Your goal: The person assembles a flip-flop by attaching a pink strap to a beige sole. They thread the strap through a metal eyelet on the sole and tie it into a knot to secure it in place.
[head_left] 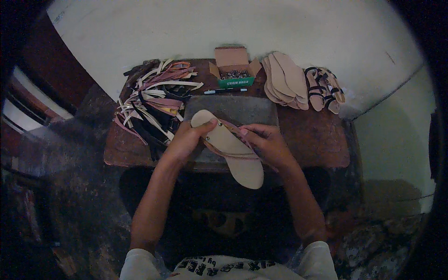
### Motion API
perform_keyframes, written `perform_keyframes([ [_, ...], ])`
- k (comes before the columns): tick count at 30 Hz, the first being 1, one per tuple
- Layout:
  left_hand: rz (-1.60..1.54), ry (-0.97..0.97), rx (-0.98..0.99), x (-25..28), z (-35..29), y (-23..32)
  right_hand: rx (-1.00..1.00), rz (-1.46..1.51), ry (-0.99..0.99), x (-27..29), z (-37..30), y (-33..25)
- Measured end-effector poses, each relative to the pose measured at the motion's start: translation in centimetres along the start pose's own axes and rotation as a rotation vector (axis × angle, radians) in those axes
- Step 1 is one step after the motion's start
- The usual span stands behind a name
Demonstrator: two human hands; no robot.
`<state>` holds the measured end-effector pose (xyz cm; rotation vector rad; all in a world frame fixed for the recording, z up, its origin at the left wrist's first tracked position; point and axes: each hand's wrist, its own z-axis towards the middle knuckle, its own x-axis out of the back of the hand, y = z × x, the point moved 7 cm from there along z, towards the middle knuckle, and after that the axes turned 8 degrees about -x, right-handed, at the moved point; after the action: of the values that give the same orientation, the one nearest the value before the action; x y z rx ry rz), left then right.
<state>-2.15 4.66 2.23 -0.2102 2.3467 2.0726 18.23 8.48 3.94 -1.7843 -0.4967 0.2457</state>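
Observation:
A beige sandal sole (245, 171) is held at a slant over the near part of the table. My left hand (189, 136) grips its upper end, the thumb lying on top near two small round metal studs. Pinched in the fingers of my right hand (265, 141) is a pink strap (232, 127), at the sole's right edge. The strap runs from near the upper stud, and a band crosses the sole near its middle. How the strap is joined under the sole is hidden.
A grey mat (252, 107) lies on the brown wooden table (317, 140). Left is a heap of straps (158, 102). Behind are a pen (226, 91) and an open green box of small metal pieces (235, 82). Stacked soles (285, 79) and black-strapped sandals (323, 88) sit right.

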Motion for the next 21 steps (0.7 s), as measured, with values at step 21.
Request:
perform_keyframes([
  [21, 0.116, 0.193, -0.119, 2.9, 2.7, -1.2, -0.066, -0.308, -0.21, -1.7, 0.0, 2.2],
])
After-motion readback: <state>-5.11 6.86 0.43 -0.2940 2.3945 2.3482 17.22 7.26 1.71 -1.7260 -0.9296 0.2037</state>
